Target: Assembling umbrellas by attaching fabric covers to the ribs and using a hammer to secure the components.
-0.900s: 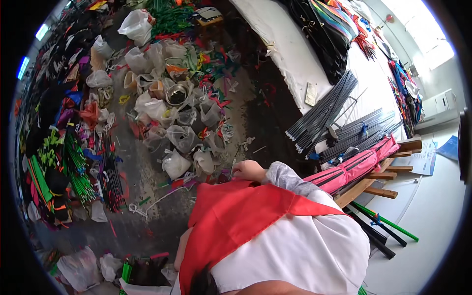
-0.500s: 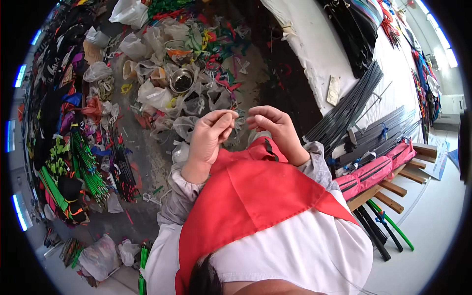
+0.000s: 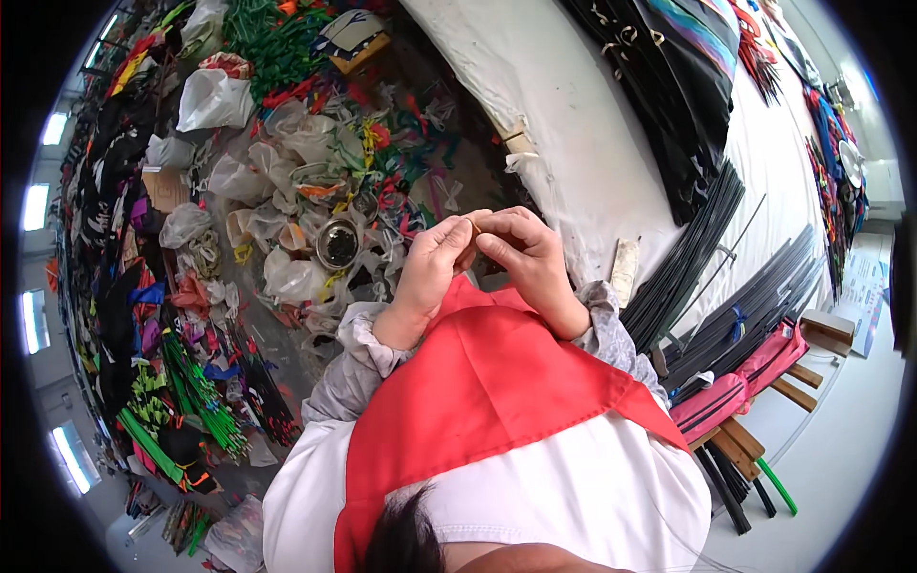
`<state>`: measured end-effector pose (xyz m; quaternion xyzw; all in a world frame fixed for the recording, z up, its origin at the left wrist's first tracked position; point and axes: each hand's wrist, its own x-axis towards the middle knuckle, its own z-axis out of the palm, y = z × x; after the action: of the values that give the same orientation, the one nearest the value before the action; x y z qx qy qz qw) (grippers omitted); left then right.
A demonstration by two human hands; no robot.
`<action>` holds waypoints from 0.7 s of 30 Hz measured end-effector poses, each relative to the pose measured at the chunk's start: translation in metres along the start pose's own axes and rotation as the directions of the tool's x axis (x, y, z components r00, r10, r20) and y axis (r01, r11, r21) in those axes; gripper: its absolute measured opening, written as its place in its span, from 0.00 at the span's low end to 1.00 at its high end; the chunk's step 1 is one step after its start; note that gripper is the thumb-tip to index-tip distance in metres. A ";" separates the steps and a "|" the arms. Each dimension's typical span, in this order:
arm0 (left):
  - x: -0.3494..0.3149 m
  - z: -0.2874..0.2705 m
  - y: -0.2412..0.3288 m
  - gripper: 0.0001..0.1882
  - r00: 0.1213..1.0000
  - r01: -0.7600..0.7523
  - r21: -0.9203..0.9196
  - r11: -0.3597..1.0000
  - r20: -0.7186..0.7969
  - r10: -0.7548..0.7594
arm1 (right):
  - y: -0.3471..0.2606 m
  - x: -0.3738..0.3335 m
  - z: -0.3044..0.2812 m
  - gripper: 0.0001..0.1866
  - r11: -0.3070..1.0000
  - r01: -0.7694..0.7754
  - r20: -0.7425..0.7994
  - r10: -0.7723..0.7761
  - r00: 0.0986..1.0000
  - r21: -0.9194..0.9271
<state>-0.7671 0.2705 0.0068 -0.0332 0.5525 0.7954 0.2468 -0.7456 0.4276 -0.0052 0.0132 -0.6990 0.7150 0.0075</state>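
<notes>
My left hand (image 3: 427, 279) and my right hand (image 3: 537, 272) meet in front of my red apron (image 3: 478, 368). On both hands the thumb and fingers are closed in a pinch, and their tips touch or nearly touch. Whatever lies between them, if anything, is too small to make out. Left of and beyond my left hand is a round metal bowl (image 3: 319, 250) with small dark pieces in it. Clear plastic bags (image 3: 291, 279) crowd around that bowl.
To the right, a white-covered table (image 3: 535, 105) bears bundles of thin black rods (image 3: 683, 263), black fabric (image 3: 659, 105) and a pink bag (image 3: 712, 406). A pale block (image 3: 625, 265) lies near its edge. Green rods (image 3: 205, 406) and coloured scraps spread at the left.
My hands have come together from slightly apart, fingertips now meeting. The view has shifted, so the bowl and table appear in different places.
</notes>
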 end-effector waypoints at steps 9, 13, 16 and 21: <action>0.160 0.037 0.033 0.13 0.958 0.186 0.039 0.982 0.216 -0.190 | -0.004 0.084 -0.077 0.03 0.897 0.045 -0.439 0.171 0.882 0.440; 0.227 0.073 0.029 0.08 0.888 0.151 0.087 0.985 0.426 -0.174 | 0.004 0.113 -0.098 0.04 0.941 0.051 -0.590 0.167 0.790 0.335; 0.270 0.091 0.040 0.06 0.813 0.150 0.133 0.980 0.548 -0.198 | -0.004 0.137 -0.116 0.04 0.923 0.022 -0.650 0.253 0.717 0.384; 0.332 0.110 0.056 0.05 0.670 0.095 0.277 0.956 0.693 -0.267 | -0.011 0.163 -0.143 0.06 0.784 -0.016 -0.597 0.484 0.640 0.620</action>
<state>-1.0584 0.4718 -0.0103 0.2550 0.4877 0.6496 0.5245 -0.9097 0.5696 0.0077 -0.3736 -0.3873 0.8242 0.1767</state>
